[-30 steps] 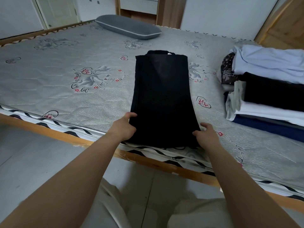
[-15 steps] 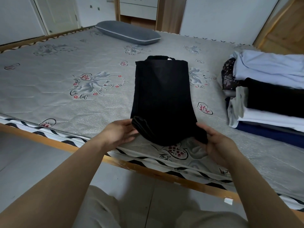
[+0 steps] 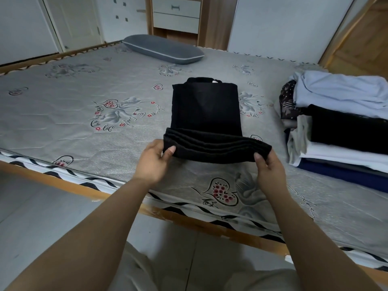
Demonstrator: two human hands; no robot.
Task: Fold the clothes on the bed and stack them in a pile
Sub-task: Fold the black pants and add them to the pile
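Observation:
A black garment [image 3: 205, 106], folded into a long narrow strip, lies on the grey patterned mattress [image 3: 84, 114] with its collar at the far end. Its near end is lifted off the mattress and curled back toward the collar, showing several layered edges. My left hand [image 3: 154, 159] pinches the lifted end's left corner. The right corner is pinched by my right hand [image 3: 269, 169]. At the right of the bed stands a pile of folded clothes [image 3: 340, 127] in pale blue, black, white and navy.
A grey pillow [image 3: 163, 49] lies at the far side of the mattress. The bed's wooden frame edge [image 3: 69, 186] runs across just below my hands, with tiled floor on my side. A drawer unit [image 3: 176, 15] and doors stand behind the bed.
Both hands took hold of the garment's near end, which lay flat at the mattress edge, raised it and carried it away from me toward the collar.

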